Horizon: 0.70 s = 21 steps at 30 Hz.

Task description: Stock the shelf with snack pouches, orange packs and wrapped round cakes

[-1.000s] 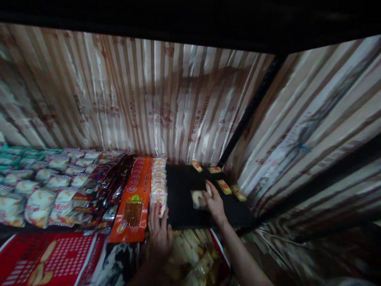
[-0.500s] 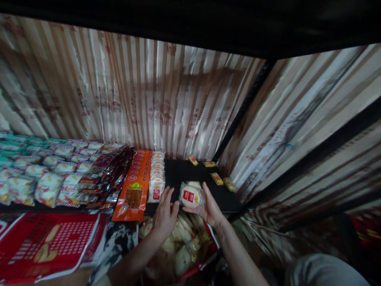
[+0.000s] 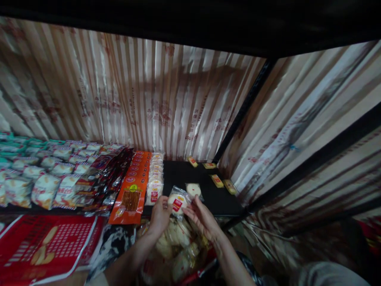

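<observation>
Both hands meet at the round, red-labelled packet (image 3: 177, 202), right at the shelf's near edge!
And there it is, clear wrapper facing up, with the left hand (image 3: 160, 216) at its eight o'clock, pinching the left edge between thumb and fingers; the right hand (image 3: 206, 221) is at four o'clock, fingers half extended against the other edge, though whether they grip, I cannot tell. A second round packet (image 3: 193, 189) sits just beyond the right fingertips, at two o'clock from the first. Over at ten, a row of white packets (image 3: 155, 178) lines the dark shelf (image 3: 175, 174), the orange packet (image 3: 130, 188) beside it towards nine; small yellow packets (image 3: 217, 181) scatter between one and three. Down at six, wrapped rounds (image 3: 178, 248) fill an open bag, edged red.
</observation>
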{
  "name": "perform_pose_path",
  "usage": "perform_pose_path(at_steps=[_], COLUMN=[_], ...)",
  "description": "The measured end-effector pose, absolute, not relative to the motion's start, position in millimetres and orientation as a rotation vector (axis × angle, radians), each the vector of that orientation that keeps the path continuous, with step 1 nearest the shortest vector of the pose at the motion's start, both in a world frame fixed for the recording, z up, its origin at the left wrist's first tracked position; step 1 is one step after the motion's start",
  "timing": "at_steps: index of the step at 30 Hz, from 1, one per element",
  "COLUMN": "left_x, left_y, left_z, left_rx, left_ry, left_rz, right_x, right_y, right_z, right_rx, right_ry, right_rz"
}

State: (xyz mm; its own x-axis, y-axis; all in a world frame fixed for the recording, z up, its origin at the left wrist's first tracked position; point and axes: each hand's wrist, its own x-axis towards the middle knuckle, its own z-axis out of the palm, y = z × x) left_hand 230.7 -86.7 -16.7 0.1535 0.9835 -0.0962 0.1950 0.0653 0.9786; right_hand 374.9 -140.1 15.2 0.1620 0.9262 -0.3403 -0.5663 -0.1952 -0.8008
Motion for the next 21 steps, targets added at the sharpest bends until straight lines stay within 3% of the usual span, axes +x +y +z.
perform_pose_path(at_steps=[11,17,21], left_x=[278,299,315], left_y=[-58,-43,-25], left_z=[-21,-29,-27], left_rx=[1.262,1.585,1.657], left_ry=[1.324,1.364,1.368], left_rz=[0.951,1.141,1.065], right_x=[396,418,429], right_y=[-104,-60,-20], right_z=[-17,-15,-20], right_rx=[-1.44,-1.481,-1.561], right_ry=[-0.511,-0.636,-0.725], right_rz=[0.986,0.906,0.812])
